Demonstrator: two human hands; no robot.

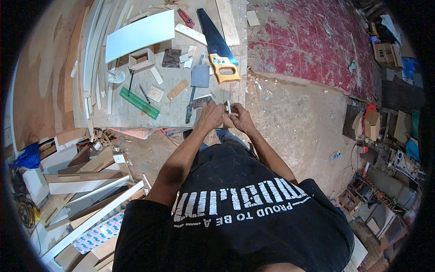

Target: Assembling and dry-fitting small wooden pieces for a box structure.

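At the near edge of the worktable (172, 121), my left hand (211, 115) and my right hand (242, 119) are close together. A small, thin white piece (228, 107) stands upright between them, pinched by my right fingers. My left fingers are curled beside it; what they grip is partly hidden. A dark flat piece with a pale edge (198, 102) lies by my left knuckles. Just beyond are a grey block with a rod-like dark handle (200, 76) and a handsaw with a yellow handle (224, 70).
Across the table lie a white panel (140, 36), a small wooden box (141, 59), a green ruler (138, 103), a red cutter (186, 17) and a clear cup (116, 76). Wood offcuts (86, 181) pile up at lower left. Clutter with a cardboard box (386, 55) lines the right.
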